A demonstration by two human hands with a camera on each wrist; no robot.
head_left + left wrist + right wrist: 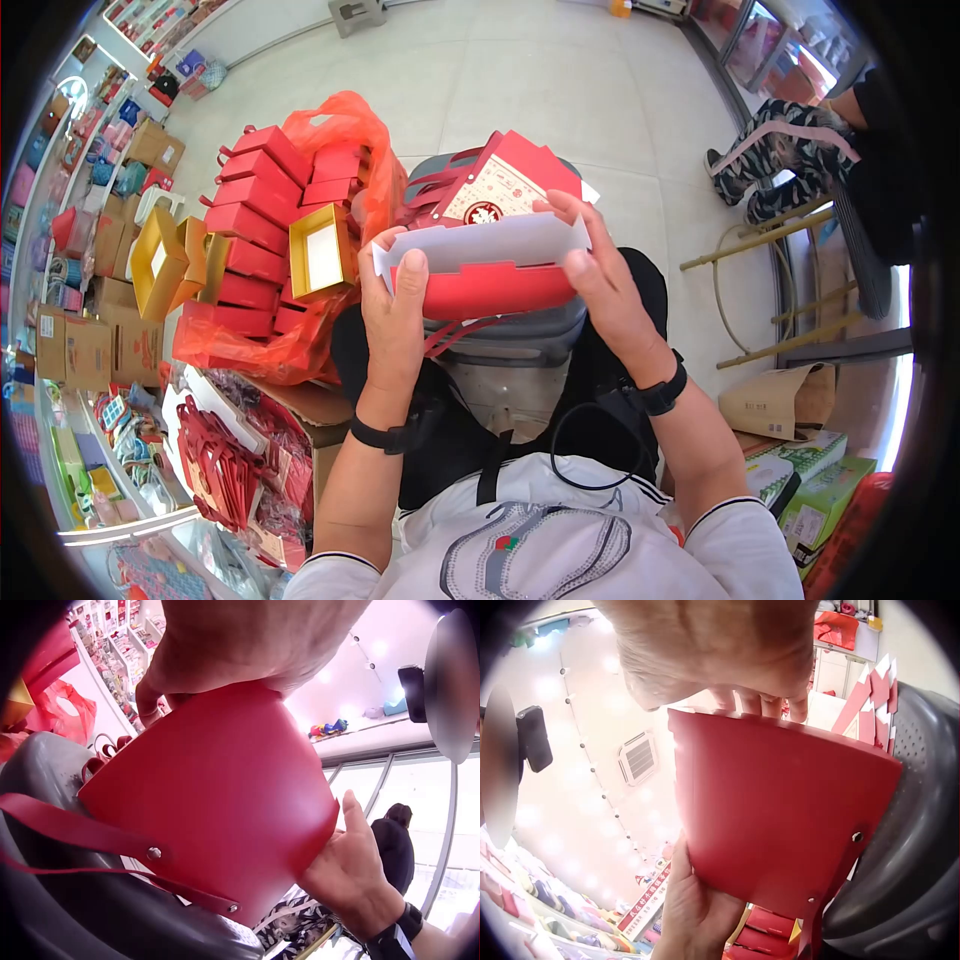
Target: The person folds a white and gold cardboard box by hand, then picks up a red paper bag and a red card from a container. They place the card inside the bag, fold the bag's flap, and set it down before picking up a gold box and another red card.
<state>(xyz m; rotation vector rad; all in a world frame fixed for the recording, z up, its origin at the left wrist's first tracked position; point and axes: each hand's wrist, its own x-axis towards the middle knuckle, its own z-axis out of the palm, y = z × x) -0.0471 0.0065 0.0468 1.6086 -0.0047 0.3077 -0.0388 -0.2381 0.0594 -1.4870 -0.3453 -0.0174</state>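
Between my two hands is a red card gift bag (497, 290) with a white inside and riveted red strap handles (90, 832). Its open top faces up toward me, above a dark grey plastic stool (520, 346). My left hand (393, 325) grips the left end, thumb on the near side. The right hand (618, 305) holds the opposite end, its thumb near the upper edge. In the right wrist view, several fingertips show past the bag's edge. Behind it, flat red gift bags (513, 185) with cream printed panels lie on the stool.
To the left, an orange plastic bag (385, 150) holds many red boxes (250, 225), with open gold boxes (322, 250) on top. Lower left are wrapped red bags (215, 450). Cartons (85, 345) line the shelves. At right stand another person's legs (785, 165) and a gold rack (750, 240).
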